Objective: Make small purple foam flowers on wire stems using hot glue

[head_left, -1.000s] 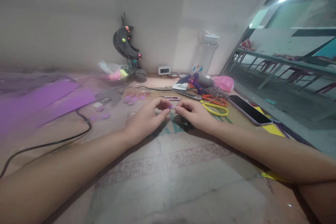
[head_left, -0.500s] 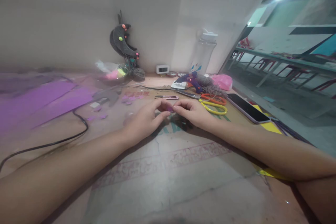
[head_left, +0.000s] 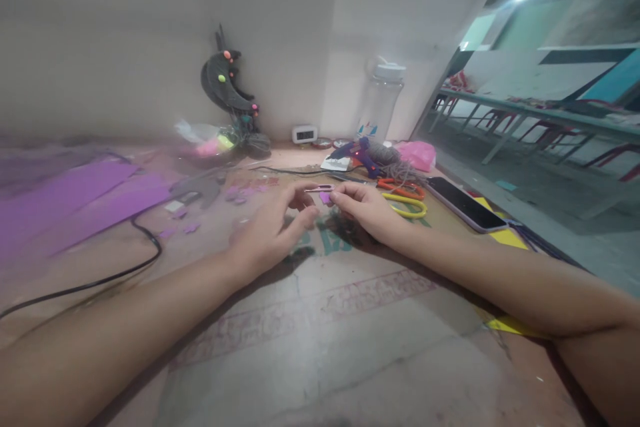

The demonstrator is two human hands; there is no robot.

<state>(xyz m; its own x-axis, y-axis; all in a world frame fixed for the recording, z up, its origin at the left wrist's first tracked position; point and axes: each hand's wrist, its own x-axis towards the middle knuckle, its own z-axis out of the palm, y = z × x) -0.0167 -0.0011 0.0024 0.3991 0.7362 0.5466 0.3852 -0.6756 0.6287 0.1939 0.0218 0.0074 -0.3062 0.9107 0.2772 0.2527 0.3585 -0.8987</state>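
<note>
My right hand point(head_left: 367, 212) pinches a small purple cut-out piece point(head_left: 325, 198) between thumb and fingertips, above the middle of the table. Just left of it, my left hand point(head_left: 273, 223) has its thumb and fingers apart, with nothing clearly held. Behind the fingertips lie pink-handled thread snips point(head_left: 325, 188), partly covered by my hands. Several small purple pieces point(head_left: 241, 195) are scattered beyond my left hand, and purple sheets point(head_left: 110, 193) lie at the far left.
Scissors with orange and yellow handles point(head_left: 410, 205), a glue gun point(head_left: 363, 153), grey yarn point(head_left: 393, 163) and a phone point(head_left: 465, 203) lie on the right. A bottle point(head_left: 383, 103), a small clock point(head_left: 304, 134) and a dark crescent ornament point(head_left: 223, 83) are behind. A black cable point(head_left: 150, 260) crosses the left.
My left hand's fingers have come off the purple piece and parted, moving slightly left. The piece stays in my right hand and shows more. The view has shifted slightly.
</note>
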